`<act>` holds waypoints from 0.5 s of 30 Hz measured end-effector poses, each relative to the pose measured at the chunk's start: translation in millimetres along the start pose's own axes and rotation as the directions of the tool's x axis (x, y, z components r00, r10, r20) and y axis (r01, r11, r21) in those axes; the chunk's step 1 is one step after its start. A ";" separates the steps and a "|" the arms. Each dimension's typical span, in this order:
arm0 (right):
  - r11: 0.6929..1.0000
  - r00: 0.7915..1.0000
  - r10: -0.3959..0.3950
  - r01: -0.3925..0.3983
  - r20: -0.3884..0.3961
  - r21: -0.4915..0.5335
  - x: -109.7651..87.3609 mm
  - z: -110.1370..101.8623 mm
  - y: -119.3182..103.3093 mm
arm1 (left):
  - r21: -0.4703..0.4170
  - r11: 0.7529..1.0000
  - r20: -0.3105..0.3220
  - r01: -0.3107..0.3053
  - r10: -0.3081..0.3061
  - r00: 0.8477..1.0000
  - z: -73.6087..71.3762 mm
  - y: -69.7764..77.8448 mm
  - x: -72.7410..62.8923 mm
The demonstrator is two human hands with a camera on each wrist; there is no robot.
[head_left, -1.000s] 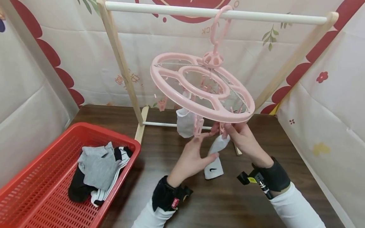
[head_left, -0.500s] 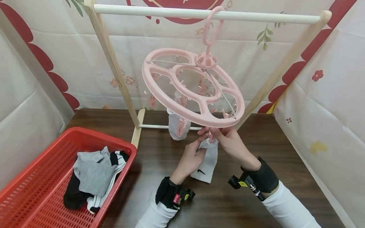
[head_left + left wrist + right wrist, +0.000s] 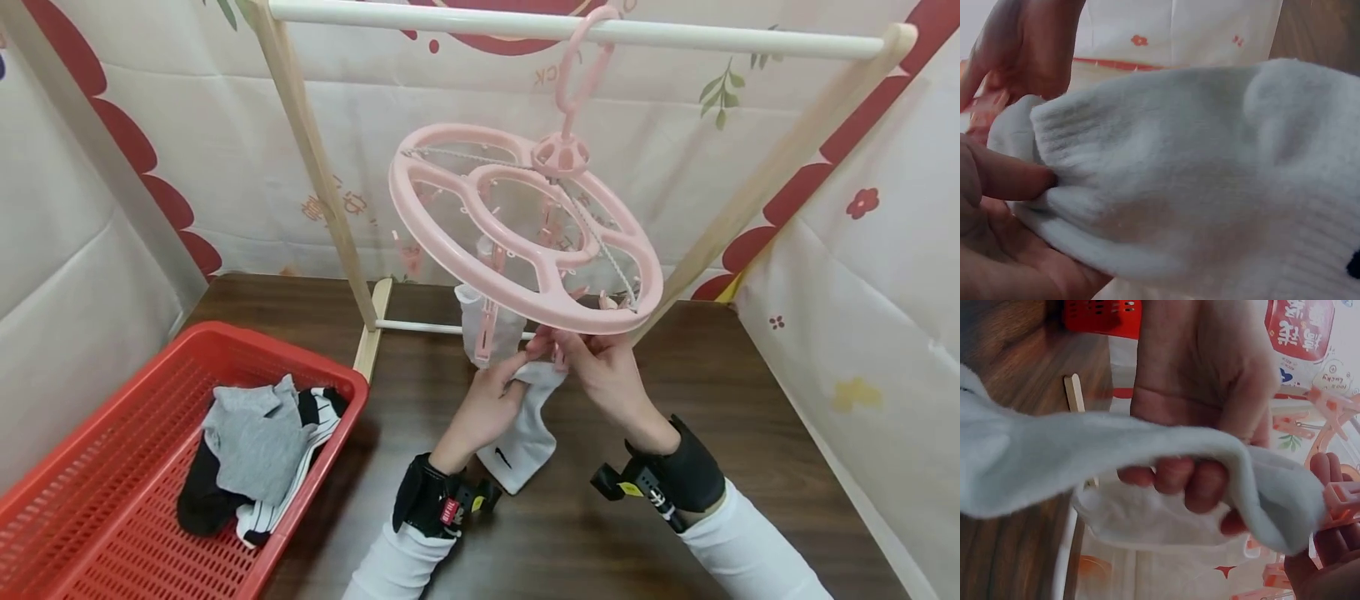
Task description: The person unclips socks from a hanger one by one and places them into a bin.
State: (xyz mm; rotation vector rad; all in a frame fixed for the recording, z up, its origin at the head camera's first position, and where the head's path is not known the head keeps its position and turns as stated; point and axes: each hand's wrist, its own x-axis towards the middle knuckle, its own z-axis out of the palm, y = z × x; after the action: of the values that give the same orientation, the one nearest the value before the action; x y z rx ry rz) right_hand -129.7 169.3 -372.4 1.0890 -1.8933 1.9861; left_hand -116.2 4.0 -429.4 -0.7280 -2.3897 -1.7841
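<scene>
A pink round clip hanger (image 3: 585, 319) hangs tilted from a white bar. My left hand (image 3: 483, 412) pinches the upper part of a white sock (image 3: 525, 446) with a small black logo; the left wrist view shows the thumb (image 3: 1016, 178) pressed on its fabric. Below the hanger's front rim, my right hand (image 3: 607, 375) holds a pink clip (image 3: 1342, 503) at the sock's end. Whether the clip bites the fabric I cannot tell. Another white sock (image 3: 468, 321) hangs behind, with a free pink clip (image 3: 487, 332) in front of it.
At left stands a red basket (image 3: 255, 343) holding a grey garment (image 3: 258, 446), a black sock (image 3: 201, 496) and a white striped piece (image 3: 264, 515). The rack's wooden legs (image 3: 311, 167) and white top bar (image 3: 450, 21) frame the hanger; printed cloth walls surround the table.
My left hand, earlier spread beside the sock, now pinches it near its top. The sock's logo end has swung left. My right hand stays by the clip, and the hanger has turned slightly.
</scene>
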 end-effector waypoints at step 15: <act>0.990 0.964 0.129 -0.138 -0.232 -0.022 -18.7 -8.6 -22.6 | 0.071 0.997 -0.063 -0.026 0.030 0.998 -17.8 4.2 -4.1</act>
State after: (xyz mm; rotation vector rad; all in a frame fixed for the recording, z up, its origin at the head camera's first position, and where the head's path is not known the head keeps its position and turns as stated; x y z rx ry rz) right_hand -106.1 187.5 -365.4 0.7022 -1.9151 2.0357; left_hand -114.7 -12.8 -421.3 -0.6821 -2.3752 -1.6770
